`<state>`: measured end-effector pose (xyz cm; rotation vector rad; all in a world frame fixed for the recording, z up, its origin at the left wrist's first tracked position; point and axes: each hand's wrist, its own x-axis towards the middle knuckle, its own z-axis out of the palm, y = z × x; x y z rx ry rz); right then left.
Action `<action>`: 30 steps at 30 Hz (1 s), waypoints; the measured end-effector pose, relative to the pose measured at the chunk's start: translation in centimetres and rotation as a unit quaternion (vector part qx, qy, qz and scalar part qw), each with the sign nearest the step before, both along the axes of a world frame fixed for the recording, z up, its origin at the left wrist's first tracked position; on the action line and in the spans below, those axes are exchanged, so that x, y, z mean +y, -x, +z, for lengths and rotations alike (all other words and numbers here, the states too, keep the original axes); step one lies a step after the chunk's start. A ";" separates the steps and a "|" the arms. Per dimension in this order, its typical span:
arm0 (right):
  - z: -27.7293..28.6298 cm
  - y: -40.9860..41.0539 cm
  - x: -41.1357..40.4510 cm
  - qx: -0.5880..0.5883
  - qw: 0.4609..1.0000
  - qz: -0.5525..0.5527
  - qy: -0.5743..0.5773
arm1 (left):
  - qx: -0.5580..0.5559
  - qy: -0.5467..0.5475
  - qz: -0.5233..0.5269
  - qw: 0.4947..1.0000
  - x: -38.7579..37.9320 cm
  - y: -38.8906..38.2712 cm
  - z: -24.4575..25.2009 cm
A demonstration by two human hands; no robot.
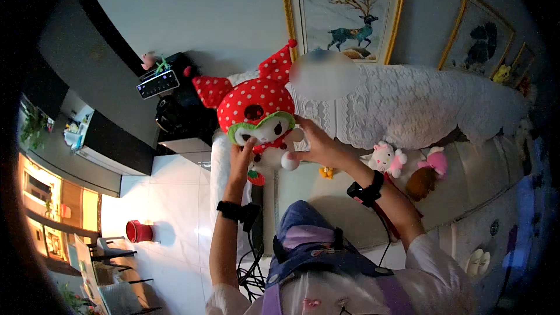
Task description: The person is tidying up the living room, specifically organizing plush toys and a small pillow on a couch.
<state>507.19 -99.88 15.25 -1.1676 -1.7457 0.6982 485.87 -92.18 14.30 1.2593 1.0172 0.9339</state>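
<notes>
A plush toy (258,100) is held up over the end of the sofa. Its red hood has white polka dots and a green rim, and its two long ears spread apart. Below the white face sits a red bow, and a red strawberry-shaped piece hangs near the bottom. My left hand (241,157) grips the toy's lower left side, thumb by the face. Around its right side is my right hand (313,142), whose thumb touches a round white part (289,161); whether this is a paw cannot be told. Some fingers are hidden behind the toy.
Behind the toy stands a sofa (302,188) with a white lace cover (407,100). On its seat lie a small yellow toy (326,172), a white plush (382,159) and a pink-and-brown plush (424,179). Black cables (249,275) hang beside my left arm. A red bucket (139,231) stands on the floor.
</notes>
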 end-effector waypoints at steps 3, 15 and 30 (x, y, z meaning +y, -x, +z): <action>-2.9 1.4 6.8 0.099 0.995 0.006 -0.034 | -0.040 -0.046 -0.016 0.998 6.2 -0.4 -2.1; -9.7 0.5 30.3 0.021 0.955 -0.226 -0.191 | -0.105 -0.194 -0.016 0.975 27.2 -6.0 -4.3; -15.0 -0.8 38.2 -0.039 0.972 -0.225 -0.050 | 0.069 -0.355 0.089 0.928 38.7 -10.6 -13.4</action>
